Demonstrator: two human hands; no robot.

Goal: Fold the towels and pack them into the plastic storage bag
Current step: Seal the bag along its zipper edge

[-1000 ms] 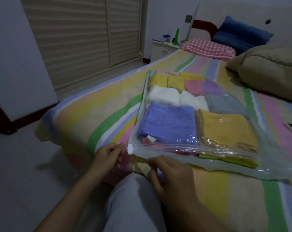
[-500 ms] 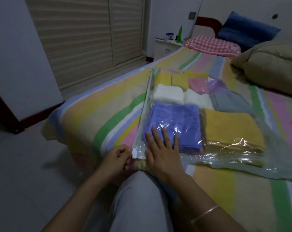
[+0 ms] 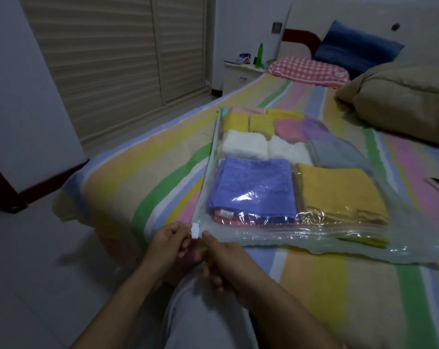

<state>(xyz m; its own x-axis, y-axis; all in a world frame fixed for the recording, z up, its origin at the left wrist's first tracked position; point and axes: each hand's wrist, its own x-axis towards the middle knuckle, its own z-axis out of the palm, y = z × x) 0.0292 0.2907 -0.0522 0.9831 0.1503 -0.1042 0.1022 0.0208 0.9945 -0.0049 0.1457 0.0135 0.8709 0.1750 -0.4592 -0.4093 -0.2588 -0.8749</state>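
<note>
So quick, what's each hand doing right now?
Left hand: pinches the white zip slider.
Right hand: pinches the storage bag edge beside it.

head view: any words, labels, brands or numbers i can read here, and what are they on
None can be read in this view.
Small white tag below the purple embossed towel: too blurred.
Blue and white packet on the white nightstand: print too small.
Tall green bottle: no legible label.
White zip slider on the clear plastic storage bag: no marking shows.
</note>
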